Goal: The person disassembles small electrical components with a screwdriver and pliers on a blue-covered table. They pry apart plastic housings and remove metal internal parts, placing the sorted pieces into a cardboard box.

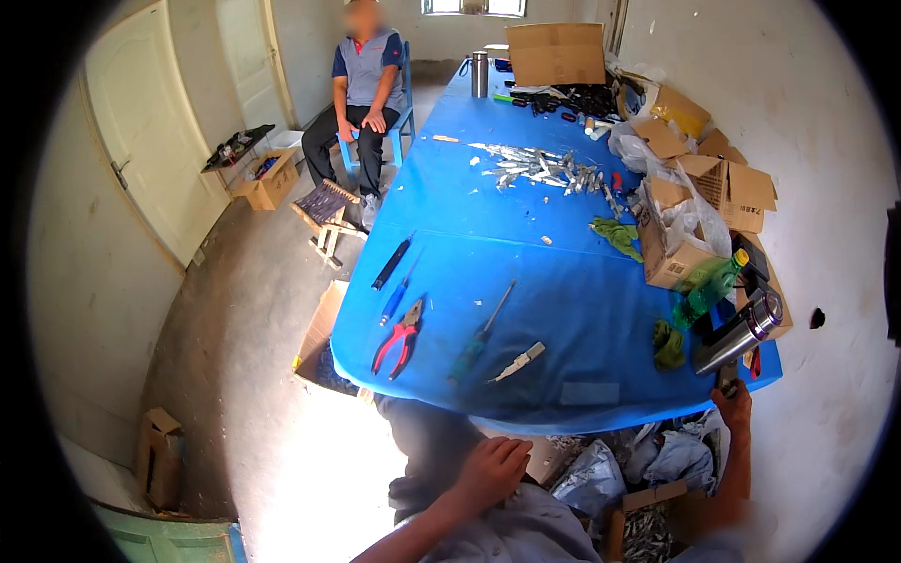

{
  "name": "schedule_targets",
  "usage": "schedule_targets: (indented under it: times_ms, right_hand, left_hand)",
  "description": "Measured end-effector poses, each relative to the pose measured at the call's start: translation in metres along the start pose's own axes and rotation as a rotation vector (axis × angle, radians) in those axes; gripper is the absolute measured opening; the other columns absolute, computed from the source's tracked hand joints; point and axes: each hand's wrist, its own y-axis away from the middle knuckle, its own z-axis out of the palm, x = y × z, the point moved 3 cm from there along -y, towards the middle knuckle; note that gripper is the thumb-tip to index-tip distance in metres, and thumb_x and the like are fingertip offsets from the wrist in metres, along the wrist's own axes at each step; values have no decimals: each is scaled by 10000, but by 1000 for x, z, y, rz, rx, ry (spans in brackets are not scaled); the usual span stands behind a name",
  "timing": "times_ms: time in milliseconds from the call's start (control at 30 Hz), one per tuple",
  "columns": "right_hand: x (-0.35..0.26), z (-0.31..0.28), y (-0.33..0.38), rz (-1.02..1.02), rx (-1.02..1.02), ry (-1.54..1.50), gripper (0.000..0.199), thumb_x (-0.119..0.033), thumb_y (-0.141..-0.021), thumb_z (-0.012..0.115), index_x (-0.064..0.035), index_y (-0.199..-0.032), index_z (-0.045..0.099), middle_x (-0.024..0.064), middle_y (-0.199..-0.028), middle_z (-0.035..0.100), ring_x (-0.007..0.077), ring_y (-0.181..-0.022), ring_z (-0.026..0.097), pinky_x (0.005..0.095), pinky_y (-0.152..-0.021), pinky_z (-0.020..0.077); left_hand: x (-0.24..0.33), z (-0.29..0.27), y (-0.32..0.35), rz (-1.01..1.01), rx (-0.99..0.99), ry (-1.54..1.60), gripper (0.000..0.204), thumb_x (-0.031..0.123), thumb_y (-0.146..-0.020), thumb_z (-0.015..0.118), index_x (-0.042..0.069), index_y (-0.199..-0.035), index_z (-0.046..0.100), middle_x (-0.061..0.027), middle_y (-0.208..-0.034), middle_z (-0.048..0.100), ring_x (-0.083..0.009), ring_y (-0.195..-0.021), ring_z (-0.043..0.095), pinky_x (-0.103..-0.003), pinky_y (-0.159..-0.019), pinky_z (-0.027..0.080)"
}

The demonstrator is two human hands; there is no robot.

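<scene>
Right hand (735, 405) stood at the near right corner of the blue surface (601, 310), thumb and fingers closed around the lower end of a small dark object (727, 377). The object looked blocky and straight-sided, dark grey to black, its upper end showing above the fingers; too small in view to tell its kind. It lay just beside the base of a silver flask (739, 334), whose body was smooth and shiny with a purplish ring near the top and which slanted in the view. Left hand (495, 466) rested back upward on the wearer's lap, fingers loosely extended side by side; its palm was hidden. On the surface ahead of it: a slim pale metal piece (519, 363), notched along its body and narrowing to a thin point at the near left end; left of that, a screwdriver (469, 352) with a translucent green handle, shaft pointing away; farther left, pliers (399, 340) with red-and-black grips and a darker metal head. A green cloth (668, 345) sat left of the flask, a green bottle (710, 293) with a yellow cap beyond. Many similar silvery pieces (540, 167) were heaped toward the far end. Another person (371, 80) sat past the surface's left side, hands on lap.
</scene>
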Motion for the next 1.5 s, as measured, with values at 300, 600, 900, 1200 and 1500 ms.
schedule_targets:
  times_ms: [300,600,900,1200,1500]
  right_hand:
    - [26,-3,25,346,-133,-363,627,-240,-827,768,42,-1339,541,173,-998,736,294,-842,720,431,-729,584]
    - [-71,-14,189,347,-262,-1473,813,-249,-855,826,-145,-1554,423,155,-1345,632,316,-1160,678,475,-900,644]
    - [-208,2,191,34,-533,-1962,864,-346,-833,805,-25,-1542,430,232,-1436,560,403,-1281,586,691,-1128,405]
    - [-303,30,152,64,-804,-2251,925,-745,-1040,271,-18,-1605,366,319,-1562,456,487,-1348,560,703,-1127,392]
    - [-305,39,145,85,-757,-2191,755,-572,-1102,283,-10,-1598,375,331,-1556,461,485,-1355,559,683,-1143,394]
  left_hand:
    - [-9,10,14,-135,-37,102,262,142,-918,737,21,-1150,712,-156,-1025,737,-334,-946,709,-435,-814,576]
    - [-14,6,28,-146,-43,122,271,143,-919,735,15,-1157,717,-160,-1029,744,-336,-917,709,-433,-807,577]
    - [-9,12,21,-103,-124,27,283,140,-924,696,26,-1183,692,-151,-1018,719,-343,-975,683,-451,-858,555]
    - [-3,11,16,-139,-80,-37,234,35,-854,743,27,-1087,718,-132,-949,738,-340,-868,693,-429,-776,562]
    - [-7,16,13,-120,-100,-37,220,28,-856,743,14,-1073,712,-132,-946,737,-338,-861,690,-420,-764,556]
